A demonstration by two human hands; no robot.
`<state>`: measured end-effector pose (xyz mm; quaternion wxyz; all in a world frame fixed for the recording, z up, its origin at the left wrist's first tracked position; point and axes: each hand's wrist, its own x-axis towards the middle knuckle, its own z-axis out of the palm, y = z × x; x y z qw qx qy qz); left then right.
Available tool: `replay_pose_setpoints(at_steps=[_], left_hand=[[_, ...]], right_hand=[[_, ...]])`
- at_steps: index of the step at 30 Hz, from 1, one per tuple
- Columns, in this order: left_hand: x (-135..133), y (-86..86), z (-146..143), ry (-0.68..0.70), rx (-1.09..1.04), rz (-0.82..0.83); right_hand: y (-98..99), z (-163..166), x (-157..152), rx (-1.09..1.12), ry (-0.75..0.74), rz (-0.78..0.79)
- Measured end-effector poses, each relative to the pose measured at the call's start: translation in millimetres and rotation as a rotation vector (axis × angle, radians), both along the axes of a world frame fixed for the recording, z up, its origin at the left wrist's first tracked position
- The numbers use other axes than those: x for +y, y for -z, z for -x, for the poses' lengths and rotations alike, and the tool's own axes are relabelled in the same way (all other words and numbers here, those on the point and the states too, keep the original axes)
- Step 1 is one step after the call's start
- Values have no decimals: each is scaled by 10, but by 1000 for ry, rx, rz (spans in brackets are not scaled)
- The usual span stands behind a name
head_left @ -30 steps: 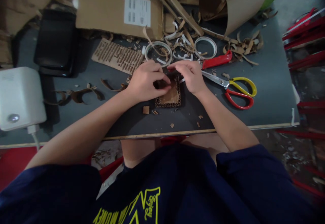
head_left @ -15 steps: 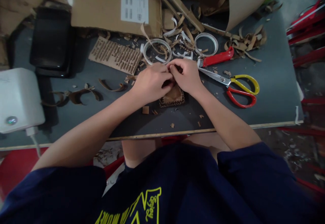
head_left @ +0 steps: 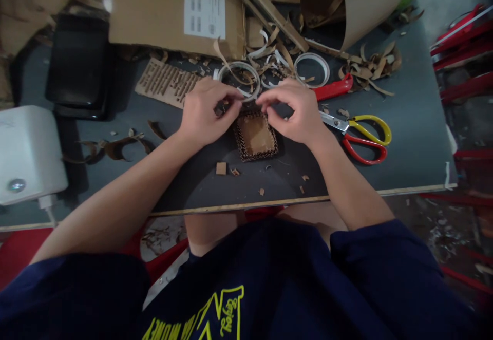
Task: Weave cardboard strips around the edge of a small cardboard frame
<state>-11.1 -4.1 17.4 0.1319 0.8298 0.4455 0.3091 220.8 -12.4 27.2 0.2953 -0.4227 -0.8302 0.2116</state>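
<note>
A small square cardboard tray (head_left: 256, 133) with a raised corrugated rim lies on the dark tabletop between my forearms. At its far left corner my left hand (head_left: 208, 110) is closed, thumb and forefinger pinched together. My right hand (head_left: 295, 110) is curled above the far right corner, its fingertips drawn in towards the thumb. Whatever is between the fingertips of either hand is too small to make out. Just beyond my hands lies a roll of tape (head_left: 250, 70). Scissors (head_left: 354, 129) with yellow and red handles are right of my right hand, beside a red-handled tool (head_left: 335, 88).
A ridged cardboard piece (head_left: 164, 80), a labelled cardboard sheet (head_left: 150, 14) and a second tape roll (head_left: 311, 69) lie beyond. Cardboard shavings (head_left: 379, 68) are scattered about. On the left are a black case (head_left: 77, 62) and a white device (head_left: 29, 150) with a cable.
My hands have moved apart, the left one leftwards and the right one slightly right. More of the cardboard tray now shows between them.
</note>
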Motion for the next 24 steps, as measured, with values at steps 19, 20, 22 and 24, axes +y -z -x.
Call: replay_pose_setpoints(at_steps=[19,20,22,24], left_hand=[[44,179,-45,138,157,-62],[45,182,-46,140,159,-72],[45,184,-50,145,167,-92],[43,183,-57,145,170,-90]], right_hand=[[-61,228,-249,-432,-12,-180],[-56,229,-248,-431,-10,-184],[-45,226,-245,-427,-8,-184],[-30,219,-241,-416,-7,-179]])
